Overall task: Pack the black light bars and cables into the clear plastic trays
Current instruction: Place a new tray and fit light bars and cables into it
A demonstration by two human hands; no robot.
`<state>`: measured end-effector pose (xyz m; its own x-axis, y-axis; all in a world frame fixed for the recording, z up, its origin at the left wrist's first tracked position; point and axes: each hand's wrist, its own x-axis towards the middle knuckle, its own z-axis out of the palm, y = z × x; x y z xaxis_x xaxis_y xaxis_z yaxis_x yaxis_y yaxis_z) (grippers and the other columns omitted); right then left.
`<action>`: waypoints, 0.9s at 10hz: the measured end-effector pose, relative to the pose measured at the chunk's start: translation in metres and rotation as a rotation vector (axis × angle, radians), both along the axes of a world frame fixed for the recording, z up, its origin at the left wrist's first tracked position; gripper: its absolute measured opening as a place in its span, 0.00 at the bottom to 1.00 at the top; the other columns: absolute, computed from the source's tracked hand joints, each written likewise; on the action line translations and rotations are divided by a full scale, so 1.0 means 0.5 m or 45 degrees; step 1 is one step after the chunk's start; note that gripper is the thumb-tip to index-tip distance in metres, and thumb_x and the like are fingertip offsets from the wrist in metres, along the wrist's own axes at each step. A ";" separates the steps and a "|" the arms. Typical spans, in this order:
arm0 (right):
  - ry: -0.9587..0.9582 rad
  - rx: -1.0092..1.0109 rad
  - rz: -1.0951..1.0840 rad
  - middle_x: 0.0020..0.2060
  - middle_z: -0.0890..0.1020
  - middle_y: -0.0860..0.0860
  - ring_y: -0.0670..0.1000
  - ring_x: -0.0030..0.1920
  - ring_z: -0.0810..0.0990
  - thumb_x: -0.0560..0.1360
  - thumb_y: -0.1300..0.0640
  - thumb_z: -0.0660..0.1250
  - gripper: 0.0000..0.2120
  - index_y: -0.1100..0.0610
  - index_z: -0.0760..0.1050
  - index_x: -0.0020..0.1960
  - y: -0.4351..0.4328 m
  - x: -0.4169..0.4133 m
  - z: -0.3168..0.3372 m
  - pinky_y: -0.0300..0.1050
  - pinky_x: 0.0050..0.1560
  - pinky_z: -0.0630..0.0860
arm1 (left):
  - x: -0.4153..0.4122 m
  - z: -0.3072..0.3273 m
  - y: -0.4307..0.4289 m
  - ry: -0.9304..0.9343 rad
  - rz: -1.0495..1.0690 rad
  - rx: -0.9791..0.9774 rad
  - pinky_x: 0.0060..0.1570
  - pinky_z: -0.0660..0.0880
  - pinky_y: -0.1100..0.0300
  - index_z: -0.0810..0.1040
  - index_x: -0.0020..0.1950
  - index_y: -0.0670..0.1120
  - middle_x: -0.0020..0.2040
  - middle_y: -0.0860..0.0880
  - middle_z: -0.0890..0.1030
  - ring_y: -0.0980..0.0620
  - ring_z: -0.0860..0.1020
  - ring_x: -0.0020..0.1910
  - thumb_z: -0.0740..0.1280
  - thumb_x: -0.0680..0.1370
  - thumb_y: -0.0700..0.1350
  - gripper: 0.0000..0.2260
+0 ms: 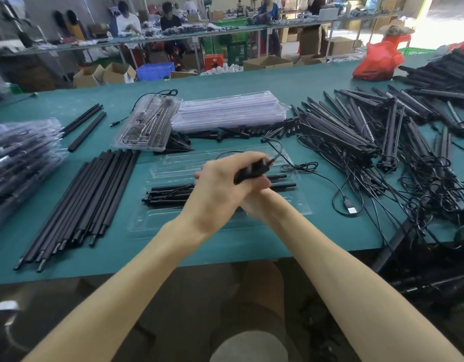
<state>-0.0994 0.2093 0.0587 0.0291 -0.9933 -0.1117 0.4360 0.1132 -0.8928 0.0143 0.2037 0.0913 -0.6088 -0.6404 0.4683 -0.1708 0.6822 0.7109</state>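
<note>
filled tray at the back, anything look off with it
Yes: the filled tray has a cable looping out past its far edge, its plug lying on the table beside it; it looks not fully tucked in.

Clear tray (pixel 178 163) flat, open; black bars (pixel 168 195) lying lengthwise inside; cable (pixel 301 167) looping right, USB plug (pixel 352 209) beside tray.

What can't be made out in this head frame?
Head view only:
- Right hand: mostly behind the left hand; grip unreadable.
- Black cable part between them: motion-blurred; which hand holds it is unclear.
- Open tray: hands cover its middle, so bar count unknown.
- Packed trays: blurred, cut by the left edge.
- Bar pile: runs off the right edge.
</note>
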 end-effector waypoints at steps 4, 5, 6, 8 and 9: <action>0.397 -0.018 -0.171 0.36 0.81 0.52 0.49 0.36 0.77 0.80 0.64 0.62 0.10 0.60 0.82 0.48 0.006 -0.083 -0.014 0.36 0.33 0.73 | 0.025 -0.043 -0.044 -0.547 0.459 -0.970 0.48 0.73 0.51 0.79 0.57 0.43 0.45 0.45 0.76 0.44 0.76 0.44 0.61 0.84 0.52 0.14; 0.206 0.039 -0.143 0.43 0.84 0.54 0.49 0.40 0.83 0.85 0.49 0.58 0.19 0.62 0.81 0.57 0.021 -0.110 -0.026 0.37 0.36 0.78 | 0.021 -0.064 -0.054 -0.601 0.472 -1.076 0.48 0.72 0.51 0.78 0.56 0.44 0.47 0.46 0.76 0.45 0.75 0.46 0.58 0.85 0.51 0.14; 0.234 0.048 -0.102 0.48 0.85 0.54 0.49 0.42 0.84 0.83 0.42 0.58 0.25 0.62 0.80 0.60 0.034 -0.120 -0.036 0.38 0.39 0.80 | 0.016 -0.088 -0.062 -0.666 0.414 -1.171 0.49 0.71 0.52 0.79 0.56 0.45 0.48 0.46 0.76 0.45 0.75 0.48 0.60 0.84 0.48 0.11; 0.339 0.034 -0.304 0.44 0.82 0.58 0.49 0.37 0.81 0.81 0.63 0.66 0.06 0.65 0.78 0.54 0.036 -0.107 -0.062 0.37 0.34 0.77 | 0.027 -0.102 -0.063 -0.774 0.285 -1.346 0.54 0.63 0.55 0.80 0.59 0.48 0.47 0.50 0.75 0.48 0.75 0.49 0.64 0.82 0.43 0.07; 0.357 -0.053 -0.352 0.42 0.83 0.57 0.48 0.35 0.79 0.81 0.64 0.66 0.06 0.63 0.79 0.56 0.037 -0.097 -0.060 0.38 0.32 0.74 | 0.037 -0.097 -0.065 -0.682 0.312 -1.368 0.60 0.63 0.54 0.80 0.58 0.48 0.46 0.50 0.76 0.48 0.77 0.49 0.66 0.82 0.42 0.07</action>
